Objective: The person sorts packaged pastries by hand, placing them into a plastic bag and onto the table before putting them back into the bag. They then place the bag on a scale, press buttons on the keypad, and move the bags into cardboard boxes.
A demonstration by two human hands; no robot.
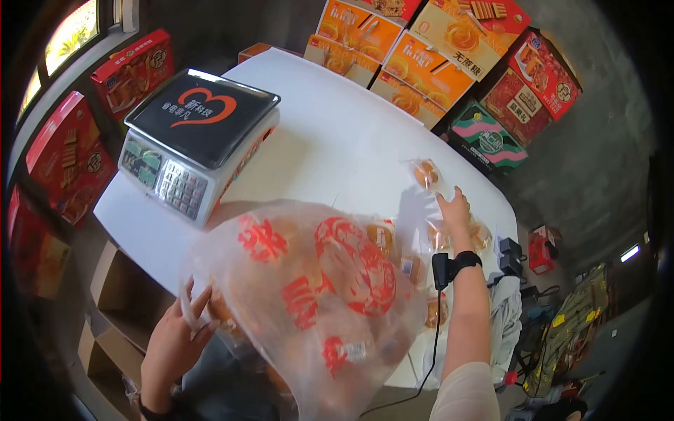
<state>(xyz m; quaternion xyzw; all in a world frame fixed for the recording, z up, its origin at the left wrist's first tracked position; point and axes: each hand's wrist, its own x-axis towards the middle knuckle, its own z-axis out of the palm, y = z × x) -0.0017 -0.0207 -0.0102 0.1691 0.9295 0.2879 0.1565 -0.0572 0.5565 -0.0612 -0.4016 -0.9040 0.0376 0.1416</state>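
A large translucent plastic bag [302, 281] with red print, filled with wrapped buns, lies over the near edge of the white table [316, 140]. My left hand [175, 337] is closed on the bag's edge at its left side. My right hand [455, 210] reaches over the table on the right, its thumb and fingers apart, with nothing seen between them. Just beyond its fingertips lies a single wrapped bun [426, 173]. More wrapped buns [480, 235] lie beneath and beside the right wrist, and others sit along the bag's right side.
A scale [203, 112] stands at the table's back left. Stacked gift boxes [421, 63] line the far side, and red boxes [70, 158] stand at the left. Open cartons [119, 295] are below left. A black cable [437, 344] hangs from the right wrist device.
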